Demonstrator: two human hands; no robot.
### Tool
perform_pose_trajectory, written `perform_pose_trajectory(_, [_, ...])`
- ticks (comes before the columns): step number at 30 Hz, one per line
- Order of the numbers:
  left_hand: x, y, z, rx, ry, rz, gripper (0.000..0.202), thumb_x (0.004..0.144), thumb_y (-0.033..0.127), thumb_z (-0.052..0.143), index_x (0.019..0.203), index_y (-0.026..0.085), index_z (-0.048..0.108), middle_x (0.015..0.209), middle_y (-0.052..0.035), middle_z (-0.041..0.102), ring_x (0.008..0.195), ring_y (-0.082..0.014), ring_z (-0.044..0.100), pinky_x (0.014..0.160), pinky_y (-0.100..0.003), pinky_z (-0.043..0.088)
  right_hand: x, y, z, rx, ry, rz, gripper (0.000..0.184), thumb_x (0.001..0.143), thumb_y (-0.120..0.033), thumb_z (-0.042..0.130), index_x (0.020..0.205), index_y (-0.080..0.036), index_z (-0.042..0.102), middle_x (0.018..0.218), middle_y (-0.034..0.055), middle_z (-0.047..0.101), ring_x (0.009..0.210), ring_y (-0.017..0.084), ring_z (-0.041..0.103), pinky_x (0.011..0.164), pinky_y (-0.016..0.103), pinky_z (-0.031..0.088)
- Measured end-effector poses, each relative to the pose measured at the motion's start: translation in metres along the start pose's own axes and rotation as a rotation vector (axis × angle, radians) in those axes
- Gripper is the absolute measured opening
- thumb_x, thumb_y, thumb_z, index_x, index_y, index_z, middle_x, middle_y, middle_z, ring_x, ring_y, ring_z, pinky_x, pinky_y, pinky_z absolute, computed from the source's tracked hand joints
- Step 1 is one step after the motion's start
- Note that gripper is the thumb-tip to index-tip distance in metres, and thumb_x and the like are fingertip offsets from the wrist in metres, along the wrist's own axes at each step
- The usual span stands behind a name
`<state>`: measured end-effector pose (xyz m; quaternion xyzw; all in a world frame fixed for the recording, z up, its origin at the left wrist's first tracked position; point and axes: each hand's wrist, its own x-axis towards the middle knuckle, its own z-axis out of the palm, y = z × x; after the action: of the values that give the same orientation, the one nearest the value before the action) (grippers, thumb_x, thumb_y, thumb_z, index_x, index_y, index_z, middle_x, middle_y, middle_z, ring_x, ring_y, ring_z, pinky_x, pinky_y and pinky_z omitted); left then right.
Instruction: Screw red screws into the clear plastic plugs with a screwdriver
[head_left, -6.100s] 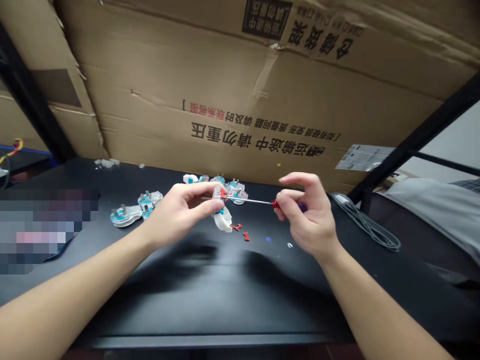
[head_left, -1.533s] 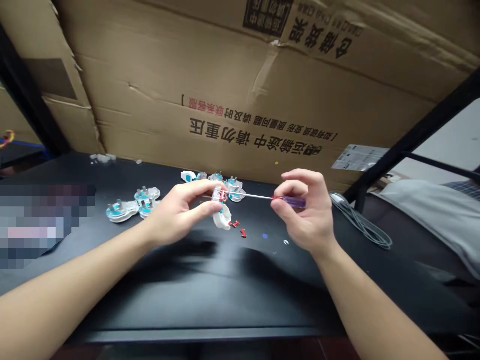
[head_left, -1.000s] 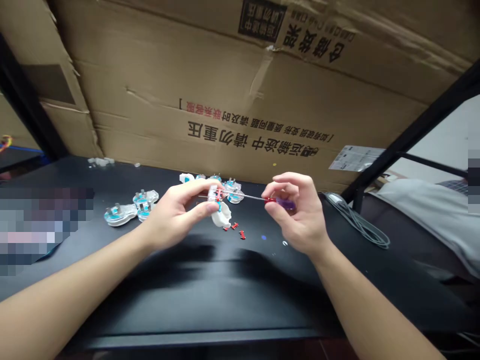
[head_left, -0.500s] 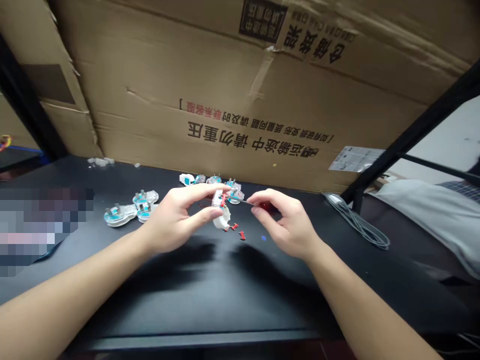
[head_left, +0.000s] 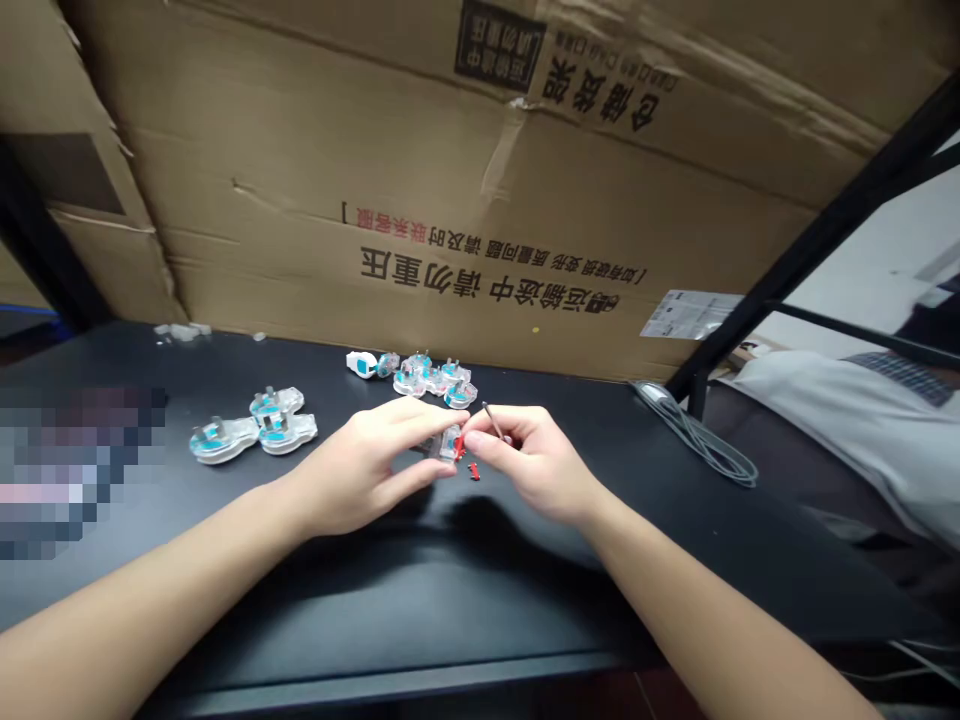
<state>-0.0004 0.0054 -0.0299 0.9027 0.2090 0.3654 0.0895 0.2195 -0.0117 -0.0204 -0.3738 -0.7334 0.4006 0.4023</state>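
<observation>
My left hand (head_left: 375, 455) is closed, with thumb and fingers pinching a clear and white power plug (head_left: 448, 442) whose far side is hidden. My right hand (head_left: 529, 455) is closed around a screwdriver (head_left: 493, 420). Its thin metal shaft now points up past the fingers, and the handle is mostly covered. The right fingertips meet a small red part (head_left: 460, 447) at the plug's end; whether they pinch it I cannot tell. Just below, another small red part (head_left: 474, 471) lies on the black table (head_left: 465, 620).
Three clear plugs (head_left: 281, 432) with teal faces lie at left. Several more plugs (head_left: 460, 393) sit behind my hands, beside a white one (head_left: 361, 365). At right rests a coiled grey cable (head_left: 705, 440). A cardboard sheet (head_left: 262, 260) walls the back.
The screwdriver's shaft has swung from pointing left at the plug to pointing upward. My right hand has moved left against the plug. The plug is lower, and the view has shifted slightly.
</observation>
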Motion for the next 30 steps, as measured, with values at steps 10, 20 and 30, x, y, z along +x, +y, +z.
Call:
perform_pose_trajectory(10, [0.0013, 0.0019, 0.0004, -0.021, -0.018, -0.003, 0.037, 0.094, 0.026, 0.062, 0.129, 0.017, 0.06, 0.115, -0.0105, 0.07, 0.103, -0.0197, 0.066, 0.09, -0.03, 0.054, 0.0025, 0.0034, 0.0019, 0.175, 0.047, 0.074, 0.03, 0.071, -0.041, 0.081, 0.073, -0.016, 0.064, 0.057, -0.0061, 0.045, 0.052, 0.007, 0.031, 0.051, 0.024, 0.025])
perform_pose_trajectory(20, [0.0008, -0.0004, 0.002, 0.018, 0.027, -0.033, 0.034, 0.094, 0.029, 0.061, 0.127, 0.021, 0.06, 0.118, -0.0107, 0.07, 0.106, -0.0216, 0.066, 0.091, -0.033, 0.055, 0.0029, -0.0002, 0.0025, 0.163, -0.049, 0.127, 0.033, 0.078, -0.047, 0.072, 0.069, -0.015, 0.067, 0.055, -0.0042, 0.046, 0.052, 0.008, 0.033, 0.051, 0.024, 0.026])
perform_pose_trajectory(30, [0.0032, -0.0004, 0.0014, 0.074, -0.005, 0.062, 0.028, 0.094, 0.024, 0.06, 0.122, 0.018, 0.06, 0.116, -0.0119, 0.069, 0.106, -0.0213, 0.066, 0.09, -0.032, 0.056, 0.0047, 0.0013, 0.0071, 0.252, -0.042, 0.137, 0.026, 0.071, -0.036, 0.076, 0.062, -0.015, 0.063, 0.055, -0.0043, 0.051, 0.052, 0.008, 0.042, 0.053, 0.024, 0.033])
